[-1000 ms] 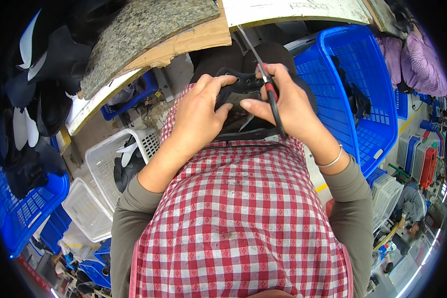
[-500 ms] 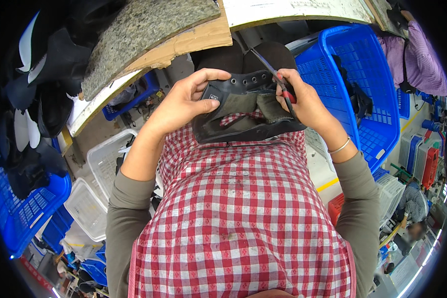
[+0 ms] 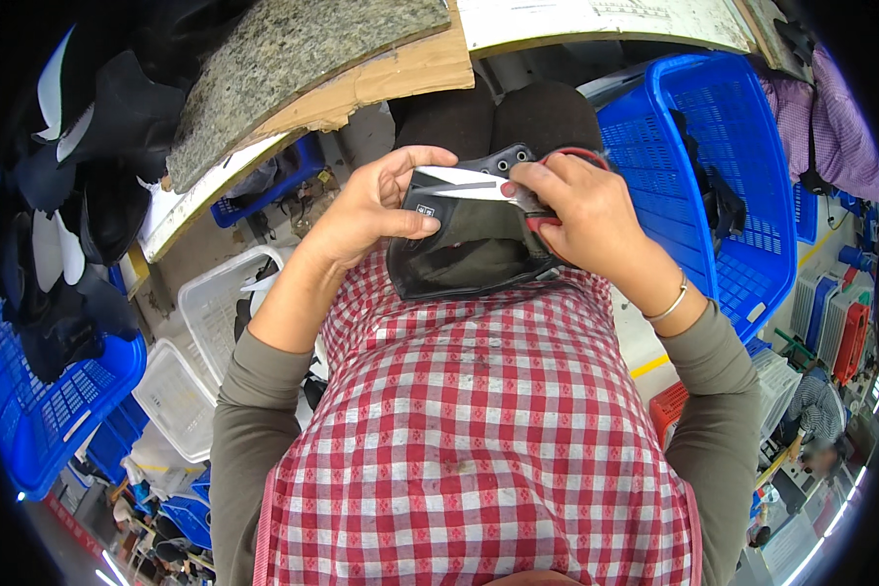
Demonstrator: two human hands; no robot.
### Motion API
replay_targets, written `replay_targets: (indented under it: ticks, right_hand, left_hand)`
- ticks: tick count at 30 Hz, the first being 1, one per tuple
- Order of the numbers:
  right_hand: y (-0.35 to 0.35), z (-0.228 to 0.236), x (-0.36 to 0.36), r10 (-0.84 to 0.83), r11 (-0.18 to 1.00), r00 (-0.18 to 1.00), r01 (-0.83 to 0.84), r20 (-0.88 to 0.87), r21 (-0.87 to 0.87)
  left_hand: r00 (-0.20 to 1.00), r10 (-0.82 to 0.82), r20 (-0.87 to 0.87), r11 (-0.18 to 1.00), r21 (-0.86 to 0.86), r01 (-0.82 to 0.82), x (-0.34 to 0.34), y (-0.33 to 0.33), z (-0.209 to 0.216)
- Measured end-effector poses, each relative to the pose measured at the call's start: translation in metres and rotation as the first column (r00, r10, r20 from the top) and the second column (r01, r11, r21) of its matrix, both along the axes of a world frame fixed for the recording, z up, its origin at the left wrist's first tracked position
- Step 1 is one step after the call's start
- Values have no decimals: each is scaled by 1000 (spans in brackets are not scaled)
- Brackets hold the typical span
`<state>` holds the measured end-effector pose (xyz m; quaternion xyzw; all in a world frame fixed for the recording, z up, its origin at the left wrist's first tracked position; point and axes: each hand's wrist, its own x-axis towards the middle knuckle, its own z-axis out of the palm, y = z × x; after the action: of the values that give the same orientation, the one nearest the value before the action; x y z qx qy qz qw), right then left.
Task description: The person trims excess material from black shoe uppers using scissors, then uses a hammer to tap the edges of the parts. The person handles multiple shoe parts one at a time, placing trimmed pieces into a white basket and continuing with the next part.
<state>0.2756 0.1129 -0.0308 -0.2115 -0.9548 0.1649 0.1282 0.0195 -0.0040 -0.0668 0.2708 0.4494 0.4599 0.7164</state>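
A black shoe upper (image 3: 430,281) with metal eyelets along its far edge rests in my lap against the red-checked apron (image 3: 459,391). My left hand (image 3: 366,207) pinches its left end, thumb beside a small printed label. Gripped in my right hand (image 3: 596,210) is a pair of red-handled scissors (image 3: 467,186). Their bright blades lie across the upper, tips toward my left fingers, and look slightly parted. My right fingers cover part of the handles and the upper's right end. Whether the blades touch the material I cannot tell.
Ahead stands a workbench (image 3: 322,59) with a stone-like slab and rough wooden edge. A large blue basket (image 3: 752,264) holding dark pieces is at the right. Black shoe parts (image 3: 98,215) pile up at the left, above another blue basket (image 3: 54,420). White crates (image 3: 171,400) stand nearby.
The scissors have swung from pointing away toward the bench to pointing left across the upper. My right hand has turned with them. The left hand keeps its hold on the upper.
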Motion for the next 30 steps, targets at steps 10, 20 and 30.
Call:
replay_targets:
  ticks: [10, 20, 30]
  right_hand:
    - [-11, -4, 7, -6, 997, 996, 0, 89, 72]
    - [-20, -1, 5, 78, 986, 982, -102, 174, 133]
    - [-23, -1, 5, 79, 970, 971, -128, 227, 208]
  left_hand:
    - [941, 254, 224, 967, -67, -245, 21, -21, -21]
    - [864, 290, 412, 954, -58, -293, 25, -38, -36]
    - [807, 356, 470, 931, -110, -347, 34, -44, -42]
